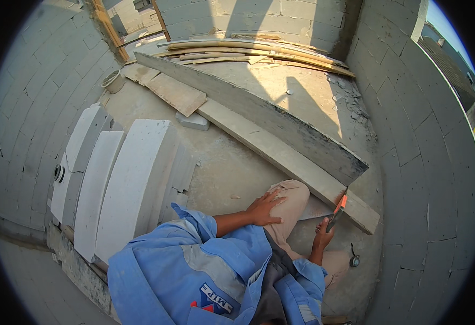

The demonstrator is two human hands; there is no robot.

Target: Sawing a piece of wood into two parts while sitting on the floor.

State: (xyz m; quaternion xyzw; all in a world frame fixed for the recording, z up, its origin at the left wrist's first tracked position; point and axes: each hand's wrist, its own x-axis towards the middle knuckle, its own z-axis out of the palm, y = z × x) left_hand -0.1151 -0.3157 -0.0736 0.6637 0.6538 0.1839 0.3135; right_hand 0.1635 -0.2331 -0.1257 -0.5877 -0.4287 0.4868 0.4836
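Observation:
My left hand [266, 209] lies on my bent knee with its fingers spread and nothing in it. My right hand [324, 235] grips an orange-and-black tool [339, 208] that looks like a utility knife. Its thin dark tip points up, close to the near end of a long pale beam [281, 154] on the floor. Along the beam's far side runs a long grey board [302, 127] standing on edge. Right of my right hand, a small round dark thing, perhaps a tape measure [354, 261], sits on the floor.
White blocks [134, 179] are stacked to my left, with a roll of tape [59, 173] on them. Flat wood pieces [177, 93] lie over the beam's far end, near a bucket [113, 81]. Bamboo poles [259, 50] lie at the back. Block walls [416, 162] enclose the space.

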